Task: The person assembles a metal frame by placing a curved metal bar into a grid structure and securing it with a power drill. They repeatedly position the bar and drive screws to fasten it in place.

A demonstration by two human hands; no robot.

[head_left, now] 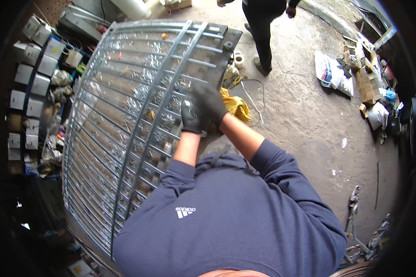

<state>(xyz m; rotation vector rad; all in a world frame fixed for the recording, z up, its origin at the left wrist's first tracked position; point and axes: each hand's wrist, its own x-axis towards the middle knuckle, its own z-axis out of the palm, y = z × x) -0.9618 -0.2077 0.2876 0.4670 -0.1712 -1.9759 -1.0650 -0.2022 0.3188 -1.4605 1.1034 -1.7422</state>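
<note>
Both my hands wear dark work gloves and meet close together at the right side of a metal grille. My left hand [193,119] is closed, its fingers largely covered by the other hand. Against it, my right hand [210,102] is closed too, with fingers bent toward the left one. A small pale glint shows between them, too little to name. The grille [148,99] is made of many thin parallel bars crossed by two long flat rails, and lies over a dark worktable [232,40]. Heaps of small shiny metal pieces [145,78] lie beneath and between its bars.
Shelving with white boxes [47,65] stands along the left. A yellow cloth or sack [235,107] and tape rolls [238,60] are right of the table. Another person [261,32] in dark clothes stands beyond. White sacks [333,74] and cardboard [369,86] lie on the right floor.
</note>
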